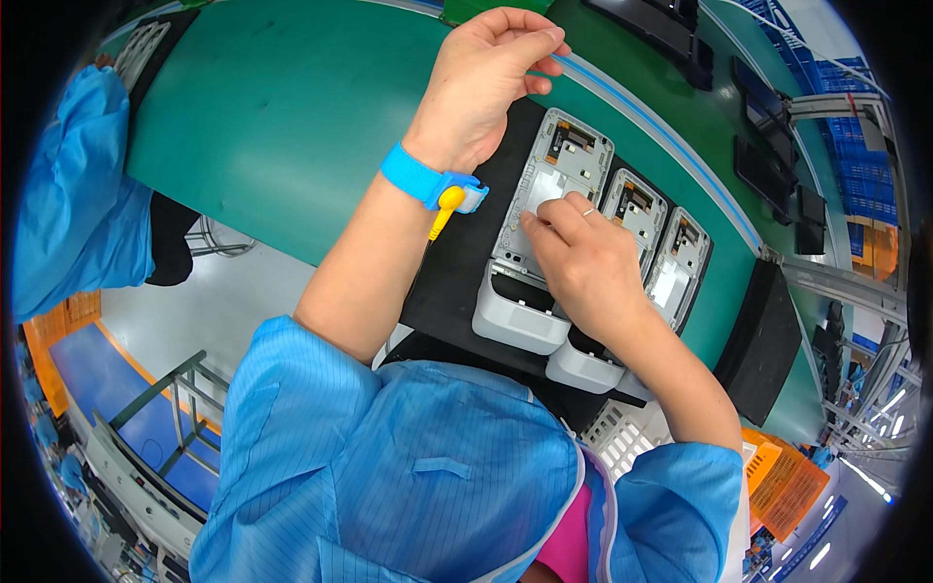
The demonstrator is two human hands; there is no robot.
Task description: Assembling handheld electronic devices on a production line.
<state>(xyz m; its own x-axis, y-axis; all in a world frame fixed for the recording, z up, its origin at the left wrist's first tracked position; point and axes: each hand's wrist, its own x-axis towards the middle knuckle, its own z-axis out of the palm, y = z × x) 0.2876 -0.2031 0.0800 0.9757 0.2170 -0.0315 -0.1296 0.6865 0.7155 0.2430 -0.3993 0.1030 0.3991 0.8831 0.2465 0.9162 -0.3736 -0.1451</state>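
Step in hand, by look of it: pressing small white pad into nearest grey plastic device housing (pixel 544 209), first of three in black tray (pixel 457 282) on green conveyor belt (pixel 282 126).

Right hand (pixel 583 257): fingers curled, fingertips pressing pad.

Left hand (pixel 491 78): raised over belt's far side, thumb and fingers pinched, seemingly on thin clear strip. Blue wrist strap (pixel 423 178).

Next likely needs firm, even smoothing. Two housings to right untouched.
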